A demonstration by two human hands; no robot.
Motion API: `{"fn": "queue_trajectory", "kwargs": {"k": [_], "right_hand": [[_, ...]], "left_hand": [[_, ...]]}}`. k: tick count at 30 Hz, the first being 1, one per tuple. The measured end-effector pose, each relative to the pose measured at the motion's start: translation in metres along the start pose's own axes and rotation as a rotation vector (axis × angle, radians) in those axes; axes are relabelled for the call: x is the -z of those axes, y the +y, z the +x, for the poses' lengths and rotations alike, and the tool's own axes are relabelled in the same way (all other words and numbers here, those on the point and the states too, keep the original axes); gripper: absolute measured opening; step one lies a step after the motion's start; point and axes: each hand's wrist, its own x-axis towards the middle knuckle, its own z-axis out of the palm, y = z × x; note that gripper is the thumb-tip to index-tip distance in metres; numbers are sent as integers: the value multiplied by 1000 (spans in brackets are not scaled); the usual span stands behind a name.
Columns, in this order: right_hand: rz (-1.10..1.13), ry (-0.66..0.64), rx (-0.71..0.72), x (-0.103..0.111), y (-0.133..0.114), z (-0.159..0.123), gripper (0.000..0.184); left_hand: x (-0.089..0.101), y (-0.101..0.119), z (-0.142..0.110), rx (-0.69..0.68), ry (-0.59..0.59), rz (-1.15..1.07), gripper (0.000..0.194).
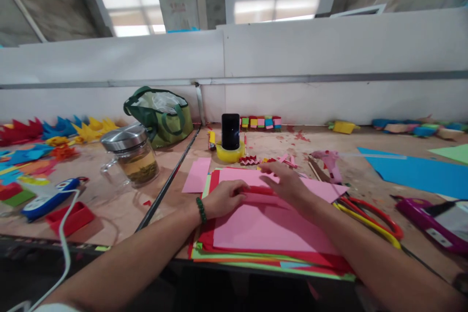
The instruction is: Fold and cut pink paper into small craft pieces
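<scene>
My left hand (225,199), with a green bead bracelet (201,209) at the wrist, pinches the left end of a narrow red paper strip (260,190). The strip lies across the upper part of a pink paper sheet (270,229). Over the strip's right end is my right hand (287,183), its fingers apart and its thumb close to the strip; whether it touches is unclear. Beneath the pink sheet are red paper sheets (205,238) and green ones, stacked at the table's front edge.
Scissors with red and yellow handles (380,219) and a pink glue gun (330,163) lie right of the stack. Behind it a phone (230,131) leans on a yellow tape roll (229,152). A glass tea mug (133,156) and green bag (166,119) stand left.
</scene>
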Motion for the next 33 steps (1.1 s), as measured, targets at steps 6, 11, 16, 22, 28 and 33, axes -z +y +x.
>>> {"fn": "queue_trajectory", "kwargs": {"k": [6,11,16,22,28,33], "right_hand": [[-194,-189,292,15,-27,-19,24],[-306,-265,415,0,-22,-30,27],[-359,-206,357,-3,-15,-27,24],[-477,-171,443,-4,-13,-26,21],[-522,-233,531,-7,-15,-29,21],[-538,-268,594,-7,-18,-36,16]], "left_hand": [[-8,-11,8,17,52,44,35],[-7,-6,5,16,43,155,33],[-4,-8,8,62,12,246,22],[-2,-7,8,144,-3,362,28],[1,14,-9,66,53,518,19],[-1,23,-19,-213,-119,661,25]]}}
